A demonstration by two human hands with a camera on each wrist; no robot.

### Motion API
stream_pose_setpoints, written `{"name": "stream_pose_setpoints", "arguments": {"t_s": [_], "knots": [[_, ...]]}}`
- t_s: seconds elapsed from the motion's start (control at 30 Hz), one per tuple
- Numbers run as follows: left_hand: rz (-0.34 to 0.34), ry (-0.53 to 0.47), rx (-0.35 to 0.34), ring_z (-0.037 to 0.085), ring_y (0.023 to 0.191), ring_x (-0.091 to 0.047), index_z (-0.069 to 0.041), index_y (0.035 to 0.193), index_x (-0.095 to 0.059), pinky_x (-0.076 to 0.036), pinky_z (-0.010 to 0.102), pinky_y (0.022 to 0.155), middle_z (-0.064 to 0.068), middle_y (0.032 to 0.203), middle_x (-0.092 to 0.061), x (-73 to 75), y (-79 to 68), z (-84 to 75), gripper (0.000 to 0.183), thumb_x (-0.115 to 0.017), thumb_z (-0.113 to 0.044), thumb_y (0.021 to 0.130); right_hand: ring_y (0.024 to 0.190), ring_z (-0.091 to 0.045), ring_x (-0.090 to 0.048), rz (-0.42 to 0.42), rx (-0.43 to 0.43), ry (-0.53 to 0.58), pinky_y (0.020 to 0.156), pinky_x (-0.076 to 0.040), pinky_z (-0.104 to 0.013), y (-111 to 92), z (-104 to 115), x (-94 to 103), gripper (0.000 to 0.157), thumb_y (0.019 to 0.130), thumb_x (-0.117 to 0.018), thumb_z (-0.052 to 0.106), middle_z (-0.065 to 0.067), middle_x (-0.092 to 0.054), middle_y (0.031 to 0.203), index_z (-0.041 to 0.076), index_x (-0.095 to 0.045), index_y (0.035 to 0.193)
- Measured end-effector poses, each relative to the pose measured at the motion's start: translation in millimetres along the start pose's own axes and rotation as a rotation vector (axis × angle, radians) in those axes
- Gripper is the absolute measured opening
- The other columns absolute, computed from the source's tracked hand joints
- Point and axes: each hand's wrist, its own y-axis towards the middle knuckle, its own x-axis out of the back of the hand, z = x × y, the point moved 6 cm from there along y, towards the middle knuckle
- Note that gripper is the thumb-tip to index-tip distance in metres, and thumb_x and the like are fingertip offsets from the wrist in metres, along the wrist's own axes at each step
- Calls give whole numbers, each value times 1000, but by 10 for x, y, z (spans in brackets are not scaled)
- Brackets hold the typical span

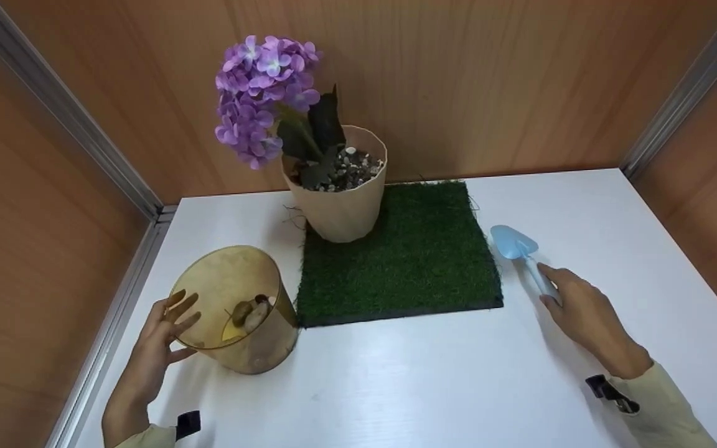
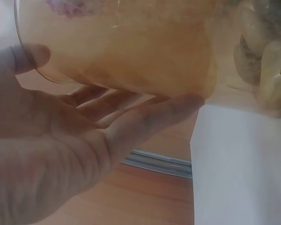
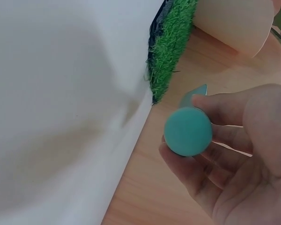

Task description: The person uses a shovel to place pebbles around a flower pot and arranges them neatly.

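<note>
My left hand (image 1: 154,348) holds a translucent amber round pot (image 1: 234,361) by its left side, fingers spread at the rim. Several smooth stones (image 1: 251,314) lie at its bottom, with a small yellow piece among them. In the left wrist view the fingers (image 2: 154,115) stretch along the pot's wall. My right hand (image 1: 585,314) grips the handle of a light-blue toy trowel (image 1: 514,242), its blade pointing away to the upper left. The round handle end (image 3: 188,131) faces the camera in the right wrist view, thumb and fingers around it.
A cream flowerpot (image 1: 343,214) with dark gravel and purple hydrangea flowers (image 1: 262,93) stands on the back left of a green turf mat (image 1: 408,267). The white table (image 1: 371,386) is bordered by wood-grain panels (image 1: 489,87) at back and sides.
</note>
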Motion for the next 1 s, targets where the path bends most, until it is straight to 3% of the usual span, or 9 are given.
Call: {"name": "stream_pose_setpoints", "arguments": {"t_s": [0.43,0.77,1.0], "knots": [[73,12,-12,45,132,-22,-6,143,-15,-38,64,85,17,150,-17,-25,-71,-7,49,-20,-4,95,92,-40,-60,-64,90,-111,66,-50,-53,-26,201,30,58,73,-70,-13,-24,-59,106,-9,-50,127],[102,19,-21,42,131,-25,-8,143,-19,-40,60,84,14,150,-20,-55,-117,-11,47,-23,-4,96,84,-35,-62,-119,164,-206,54,-52,-43,-29,299,32,60,70,-73,-10,-22,-59,102,-6,-52,126],[129,9,-44,26,129,-37,-9,141,-23,-44,55,81,13,149,-23,-66,-153,-11,49,-25,-1,93,84,-34,-62,-118,165,-202,55,-52,-43,-37,298,21,61,69,-74,-10,-22,-59,103,-4,-52,127]]}}
